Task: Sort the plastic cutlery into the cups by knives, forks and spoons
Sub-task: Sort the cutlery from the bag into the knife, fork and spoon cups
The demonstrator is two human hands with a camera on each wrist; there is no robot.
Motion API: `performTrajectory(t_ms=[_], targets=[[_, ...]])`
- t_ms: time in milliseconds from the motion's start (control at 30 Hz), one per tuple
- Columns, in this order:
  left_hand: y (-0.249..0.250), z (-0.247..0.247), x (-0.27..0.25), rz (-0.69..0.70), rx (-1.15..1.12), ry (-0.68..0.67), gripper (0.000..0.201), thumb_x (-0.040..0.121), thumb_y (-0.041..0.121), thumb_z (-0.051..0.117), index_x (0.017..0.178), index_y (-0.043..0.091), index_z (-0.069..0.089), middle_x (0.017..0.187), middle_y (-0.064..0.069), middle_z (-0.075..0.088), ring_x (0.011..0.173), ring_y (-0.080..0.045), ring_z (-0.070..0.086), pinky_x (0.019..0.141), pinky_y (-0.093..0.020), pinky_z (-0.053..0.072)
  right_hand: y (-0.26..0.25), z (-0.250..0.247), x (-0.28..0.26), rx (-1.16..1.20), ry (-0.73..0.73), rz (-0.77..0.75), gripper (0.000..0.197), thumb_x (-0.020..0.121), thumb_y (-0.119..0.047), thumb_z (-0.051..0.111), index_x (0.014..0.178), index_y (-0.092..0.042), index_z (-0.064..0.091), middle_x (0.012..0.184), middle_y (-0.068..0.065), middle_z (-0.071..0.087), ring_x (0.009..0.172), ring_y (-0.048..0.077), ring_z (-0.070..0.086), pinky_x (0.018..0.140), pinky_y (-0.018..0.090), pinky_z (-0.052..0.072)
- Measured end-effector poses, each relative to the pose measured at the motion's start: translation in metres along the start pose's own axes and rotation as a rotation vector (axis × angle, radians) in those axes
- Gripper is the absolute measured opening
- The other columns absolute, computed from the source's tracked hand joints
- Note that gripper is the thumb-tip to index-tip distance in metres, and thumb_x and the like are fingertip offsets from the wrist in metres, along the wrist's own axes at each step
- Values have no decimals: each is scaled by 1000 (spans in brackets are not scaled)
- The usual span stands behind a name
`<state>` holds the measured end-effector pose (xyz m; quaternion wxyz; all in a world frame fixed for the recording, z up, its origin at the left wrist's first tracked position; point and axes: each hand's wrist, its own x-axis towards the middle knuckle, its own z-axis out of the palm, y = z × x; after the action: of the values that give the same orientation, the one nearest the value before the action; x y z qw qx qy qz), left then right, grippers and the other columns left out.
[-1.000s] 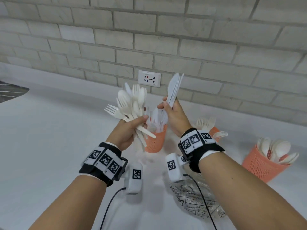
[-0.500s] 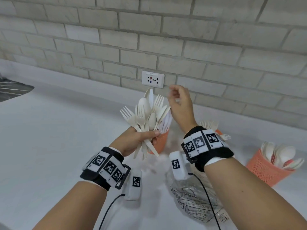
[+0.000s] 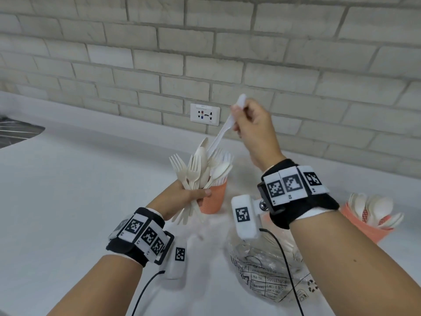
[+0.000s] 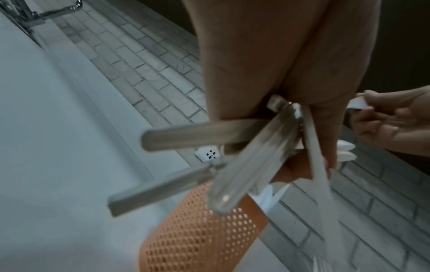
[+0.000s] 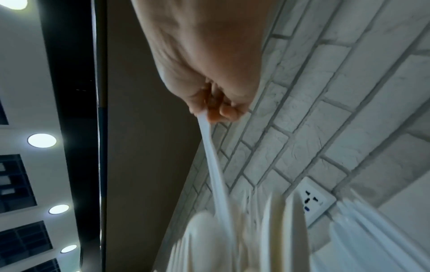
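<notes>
Bright, even light fills the head view, and the white bench [image 3: 79, 190] glows almost washed out with only soft shadows under the arms. Brick lines bow toward the edges there. The left wrist view runs dimmer and bluish; the cutlery handles [image 4: 209, 139] close to the lens smear into grey blur. In the right wrist view, round ceiling lamps [image 5: 42, 140] flare white, and the near cutlery [image 5: 232, 239] is streaked and out of focus.
</notes>
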<state>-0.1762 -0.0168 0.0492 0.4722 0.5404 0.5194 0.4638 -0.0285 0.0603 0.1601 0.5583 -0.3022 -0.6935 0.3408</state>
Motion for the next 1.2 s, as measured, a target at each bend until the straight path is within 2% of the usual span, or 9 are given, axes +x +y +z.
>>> performTrajectory(t_ms=[200, 333, 433, 533, 700, 833, 1000, 1100, 1200], targets=[[-9, -11, -2, -6, -33, 92, 9, 86, 14, 63, 83, 6, 61, 58, 1, 52, 52, -8, 49, 53, -18, 42, 15, -16, -4, -114, 282, -224, 13, 96, -14, 45, 87, -24, 44, 66, -8, 41, 60, 13, 42, 56, 36, 42], [-8, -10, 1, 9, -77, 135, 12, 86, 16, 63, 81, 6, 66, 61, -2, 55, 54, -9, 52, 57, -23, 42, 52, -7, -16, -336, 166, -198, 21, 92, -4, 48, 114, -6, 51, 59, -12, 35, 50, 2, 40, 50, 15, 31], [-2, -5, 0, 21, -163, 88, 11, 87, 14, 61, 79, 7, 65, 56, -1, 55, 53, -11, 54, 53, -21, 45, 79, 2, -27, -466, 2, -112, 22, 93, -8, 49, 115, -9, 54, 63, -6, 41, 61, 12, 41, 57, 23, 30], [4, 0, 0, 54, -255, 37, 7, 87, 8, 57, 85, 4, 62, 63, -1, 63, 56, -11, 59, 55, -20, 49, 95, 6, -34, -517, -140, -12, 23, 94, -13, 50, 114, -13, 61, 88, 9, 56, 75, 12, 45, 63, 11, 32], [7, 3, 2, 27, -312, -25, 7, 88, 8, 55, 89, 5, 61, 74, -1, 67, 63, -14, 63, 58, -24, 50, 88, 5, -35, -641, -226, -49, 26, 95, -13, 50, 115, -10, 66, 106, 8, 60, 102, 19, 39, 86, 17, 27], [11, 11, 3, 35, -300, -57, 10, 89, 5, 54, 87, 7, 63, 73, 0, 66, 62, -14, 62, 59, -24, 50, 48, -1, -29, -365, -109, -31, 32, 99, -21, 43, 110, -3, 66, 96, 4, 55, 98, 16, 50, 83, 21, 36], [18, 27, 0, 20, -328, -135, 12, 88, -2, 52, 92, 4, 62, 72, 1, 68, 59, -12, 62, 55, -23, 52, 26, -10, -28, -96, -340, 240, 38, 87, -22, 62, 84, 15, 60, 75, 14, 55, 68, 18, 49, 63, 19, 41], [21, 33, -2, 38, -283, -150, 14, 87, -5, 53, 97, 2, 61, 74, 2, 70, 59, -11, 63, 56, -21, 52, 18, -18, -28, -35, -294, 301, 19, 88, -17, 61, 76, -3, 65, 70, 3, 60, 62, 9, 54, 63, 18, 41], [23, 39, -5, 49, -237, -161, 11, 81, 0, 61, 91, 4, 63, 75, 1, 67, 57, -13, 58, 56, -22, 49, -2, -29, -25, 103, -161, 247, 15, 97, -19, 47, 86, -23, 56, 81, -5, 64, 74, 9, 59, 69, 22, 42]])
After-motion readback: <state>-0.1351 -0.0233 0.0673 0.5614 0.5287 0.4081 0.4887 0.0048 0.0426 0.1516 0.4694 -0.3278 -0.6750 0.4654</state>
